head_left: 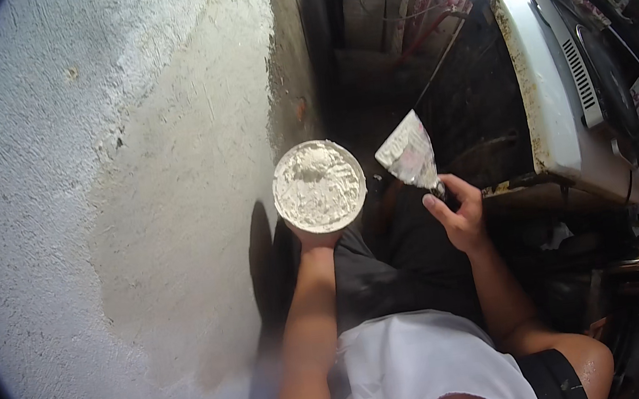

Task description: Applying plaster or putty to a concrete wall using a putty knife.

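Paste (325, 195), wall (181, 176) bright; hard shadow (263, 262) falls on wall. Right background dim, appliance (541, 65) edge glares. Fisheye bends edges; corners black.

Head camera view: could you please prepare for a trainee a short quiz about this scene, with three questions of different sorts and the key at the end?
1. Open question: which tool does the right hand hold?
2. True or false: the round container supported by the left hand is empty.
3. Multiple choice: where does the rough wall stand in this view?
A) on the left
B) on the right
C) only along the lower edge

Key:
1. A putty knife, its wide blade smeared with pale residue.
2. False: a pale, paste-like material is inside.
3. A
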The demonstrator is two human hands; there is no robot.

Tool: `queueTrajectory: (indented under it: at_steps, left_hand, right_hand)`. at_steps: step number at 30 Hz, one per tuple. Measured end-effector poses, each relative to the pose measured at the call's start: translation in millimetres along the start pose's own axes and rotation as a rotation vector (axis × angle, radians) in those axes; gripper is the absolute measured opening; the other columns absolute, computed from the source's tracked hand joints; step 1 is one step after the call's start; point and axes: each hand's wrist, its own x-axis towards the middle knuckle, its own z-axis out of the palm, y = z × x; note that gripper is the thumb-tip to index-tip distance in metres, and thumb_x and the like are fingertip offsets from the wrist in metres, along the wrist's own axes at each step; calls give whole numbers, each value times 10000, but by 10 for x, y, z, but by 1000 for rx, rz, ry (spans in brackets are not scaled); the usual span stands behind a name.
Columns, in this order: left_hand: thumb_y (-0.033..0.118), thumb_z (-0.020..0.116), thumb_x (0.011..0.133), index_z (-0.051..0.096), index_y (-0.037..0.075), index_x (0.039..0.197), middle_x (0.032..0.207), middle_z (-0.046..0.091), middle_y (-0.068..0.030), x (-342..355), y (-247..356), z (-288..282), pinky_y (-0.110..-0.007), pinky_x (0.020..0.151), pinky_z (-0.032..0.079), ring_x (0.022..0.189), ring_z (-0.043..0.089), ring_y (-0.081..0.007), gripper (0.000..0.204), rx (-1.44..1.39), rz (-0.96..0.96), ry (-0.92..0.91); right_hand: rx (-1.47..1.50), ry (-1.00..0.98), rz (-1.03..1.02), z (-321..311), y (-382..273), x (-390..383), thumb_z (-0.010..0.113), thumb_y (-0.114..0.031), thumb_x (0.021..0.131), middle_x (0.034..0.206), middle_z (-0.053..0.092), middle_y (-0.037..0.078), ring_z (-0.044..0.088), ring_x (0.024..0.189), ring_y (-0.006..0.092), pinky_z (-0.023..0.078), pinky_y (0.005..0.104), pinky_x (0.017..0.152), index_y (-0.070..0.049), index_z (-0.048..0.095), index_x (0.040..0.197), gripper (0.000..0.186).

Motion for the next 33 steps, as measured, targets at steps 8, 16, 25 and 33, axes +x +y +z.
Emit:
queueTrajectory:
  at_steps: [8, 16, 25, 33]
  left_hand:
    - [603, 289, 1042, 429, 151, 1577, 1616, 431, -136, -93, -88, 39, -585, 1206, 358, 1467, 425, -396, 715, 44, 7, -25]
    - [633, 342, 1033, 459, 145, 1556, 1593, 464, -126, -70, -131, 95, -591, 1188, 374, 1440, 460, -393, 725, 98, 66, -58]
    - [576, 259, 1067, 366, 115, 1598, 1644, 389, -126, -47, -101, -75, -556, 1242, 307, 1503, 372, -367, 711, 283, 40, -33]
    - [572, 348, 1064, 433, 93, 1561, 1590, 451, -165, -34, -30, -273, -585, 1195, 373, 1448, 440, -390, 696, 45, -109, -210]
  right_hand:
    - [142, 69, 66, -51, 45, -245, 750, -47, 911, 919, 715, 23, 615, 808, 61, 486, 226, 739, 37, 686, 1153, 264]
    - [138, 29, -199, 185, -156, -20, 798, -64, 855, 880, 755, 116, 706, 798, 130, 530, 263, 736, 47, 708, 1093, 278]
    - [117, -116, -66, 392, 115, -2, 780, -92, 875, 1027, 772, 175, 733, 976, 193, 548, 298, 884, 78, 681, 1181, 364]
    - [116, -33, -33, 166, 358, 49, 737, -39, 895, 1071, 739, 116, 686, 985, 160, 528, 298, 909, 65, 632, 1239, 374]
